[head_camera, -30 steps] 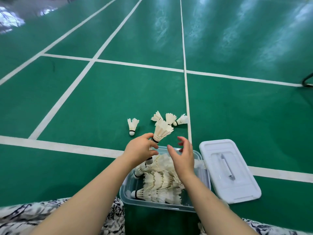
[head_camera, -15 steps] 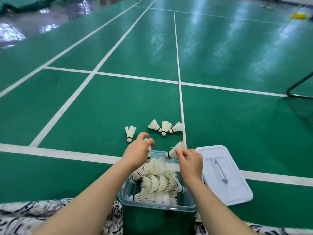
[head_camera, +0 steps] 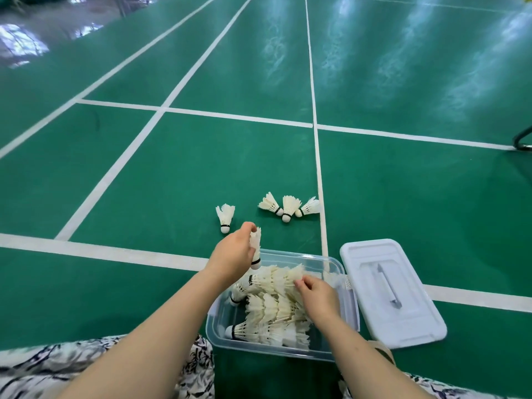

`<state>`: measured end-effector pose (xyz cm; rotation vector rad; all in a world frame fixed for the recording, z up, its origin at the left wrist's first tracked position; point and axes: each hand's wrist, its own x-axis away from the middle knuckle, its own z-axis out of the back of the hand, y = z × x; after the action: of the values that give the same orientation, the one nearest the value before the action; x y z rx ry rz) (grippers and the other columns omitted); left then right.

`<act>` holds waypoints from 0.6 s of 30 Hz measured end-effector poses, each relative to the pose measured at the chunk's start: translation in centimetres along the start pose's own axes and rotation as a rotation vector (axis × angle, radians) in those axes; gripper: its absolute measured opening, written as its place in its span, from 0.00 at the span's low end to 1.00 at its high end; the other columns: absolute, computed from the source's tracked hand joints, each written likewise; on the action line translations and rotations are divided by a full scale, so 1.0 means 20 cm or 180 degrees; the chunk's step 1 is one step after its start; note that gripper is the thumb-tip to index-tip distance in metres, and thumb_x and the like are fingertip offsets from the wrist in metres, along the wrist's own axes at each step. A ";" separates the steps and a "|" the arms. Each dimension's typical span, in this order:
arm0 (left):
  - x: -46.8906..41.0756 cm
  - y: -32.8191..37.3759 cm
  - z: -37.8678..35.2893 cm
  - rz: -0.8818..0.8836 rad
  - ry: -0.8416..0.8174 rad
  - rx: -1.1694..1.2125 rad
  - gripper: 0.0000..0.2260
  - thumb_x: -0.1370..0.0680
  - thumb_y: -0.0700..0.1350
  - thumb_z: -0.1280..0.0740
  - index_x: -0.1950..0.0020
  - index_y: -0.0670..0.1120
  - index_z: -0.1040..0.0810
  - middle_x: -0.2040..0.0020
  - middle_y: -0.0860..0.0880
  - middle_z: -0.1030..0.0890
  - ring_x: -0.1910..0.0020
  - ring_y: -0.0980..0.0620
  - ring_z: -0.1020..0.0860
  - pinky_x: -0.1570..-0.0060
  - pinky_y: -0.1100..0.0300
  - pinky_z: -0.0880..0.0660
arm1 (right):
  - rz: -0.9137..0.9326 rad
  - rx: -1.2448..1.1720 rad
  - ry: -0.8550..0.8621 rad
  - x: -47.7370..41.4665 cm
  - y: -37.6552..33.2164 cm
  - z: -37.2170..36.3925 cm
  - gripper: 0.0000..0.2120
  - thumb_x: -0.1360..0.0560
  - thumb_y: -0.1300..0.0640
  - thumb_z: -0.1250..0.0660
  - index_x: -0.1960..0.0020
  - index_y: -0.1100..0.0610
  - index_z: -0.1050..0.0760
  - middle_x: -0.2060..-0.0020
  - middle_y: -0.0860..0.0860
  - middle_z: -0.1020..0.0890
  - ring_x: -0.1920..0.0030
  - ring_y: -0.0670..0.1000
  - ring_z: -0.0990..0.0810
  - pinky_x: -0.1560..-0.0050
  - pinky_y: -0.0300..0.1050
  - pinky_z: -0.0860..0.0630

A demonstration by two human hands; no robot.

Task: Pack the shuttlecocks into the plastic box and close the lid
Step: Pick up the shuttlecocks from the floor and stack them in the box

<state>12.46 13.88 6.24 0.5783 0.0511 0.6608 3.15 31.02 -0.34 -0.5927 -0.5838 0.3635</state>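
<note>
A clear plastic box [head_camera: 221,326] sits on the green court floor in front of me, holding several white shuttlecocks [head_camera: 270,309] laid on their sides. My left hand [head_camera: 233,254] hovers over the box's far left corner, shut on one shuttlecock [head_camera: 255,249] held cork down. My right hand [head_camera: 318,296] is inside the box, fingers pinching the feathers of the top shuttlecock in the pile. The white lid [head_camera: 388,292] lies flat on the floor to the right of the box. Beyond the box, a single shuttlecock [head_camera: 225,217] and a cluster of three [head_camera: 288,208] lie on the floor.
White court lines cross the floor; one runs just behind the box [head_camera: 115,253]. A dark metal frame foot [head_camera: 522,139] shows at the right edge. My patterned clothing [head_camera: 57,367] fills the bottom corners.
My right hand has lowered the shuttlecock it held at the box's far rim into the pile. My left hand keeps its shuttlecock, now cork down over the far left corner.
</note>
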 end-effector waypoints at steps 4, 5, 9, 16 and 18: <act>-0.01 0.00 -0.01 -0.0053 -0.0062 -0.0064 0.13 0.23 0.37 0.42 0.39 0.44 0.31 0.51 0.42 0.21 0.59 0.45 0.30 0.63 0.55 0.35 | -0.0084 0.0089 -0.0122 -0.03 0.05 -0.04 0.11 0.21 0.47 0.41 0.59 0.49 0.25 0.68 0.45 0.24 0.67 0.46 0.27 0.67 0.40 0.32; -0.01 0.00 -0.02 -0.0113 -0.0105 -0.0116 0.14 0.23 0.37 0.42 0.38 0.44 0.31 0.50 0.42 0.21 0.57 0.44 0.30 0.61 0.54 0.33 | -0.0108 0.0072 -0.0136 -0.04 0.05 -0.05 0.12 0.21 0.48 0.41 0.62 0.48 0.27 0.69 0.45 0.25 0.68 0.46 0.27 0.67 0.39 0.32; 0.00 0.02 -0.07 -0.0318 -0.0234 -0.0294 0.14 0.23 0.38 0.41 0.38 0.46 0.28 0.47 0.43 0.21 0.46 0.43 0.28 0.51 0.52 0.29 | -0.0177 -0.0026 -0.0166 -0.05 0.04 -0.08 0.11 0.21 0.48 0.40 0.58 0.52 0.25 0.63 0.49 0.21 0.64 0.47 0.25 0.65 0.40 0.29; -0.01 0.04 -0.07 -0.0584 -0.0308 -0.0423 0.14 0.21 0.40 0.43 0.36 0.49 0.27 0.43 0.47 0.20 0.41 0.45 0.30 0.44 0.52 0.30 | -0.0207 -0.0270 0.0047 -0.03 0.01 -0.05 0.23 0.26 0.44 0.35 0.36 0.54 0.31 0.39 0.51 0.26 0.40 0.53 0.26 0.42 0.48 0.27; 0.00 0.05 -0.06 -0.0610 -0.0381 -0.0449 0.14 0.21 0.41 0.44 0.36 0.49 0.27 0.42 0.48 0.21 0.41 0.46 0.30 0.42 0.51 0.30 | -0.0092 -0.0304 0.0245 0.00 -0.01 -0.01 0.22 0.27 0.47 0.35 0.36 0.53 0.34 0.37 0.51 0.29 0.39 0.52 0.28 0.40 0.49 0.28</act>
<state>11.61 15.08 5.83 0.4691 -0.0513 0.4388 3.37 30.67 -0.36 -0.6863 -0.5375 0.2854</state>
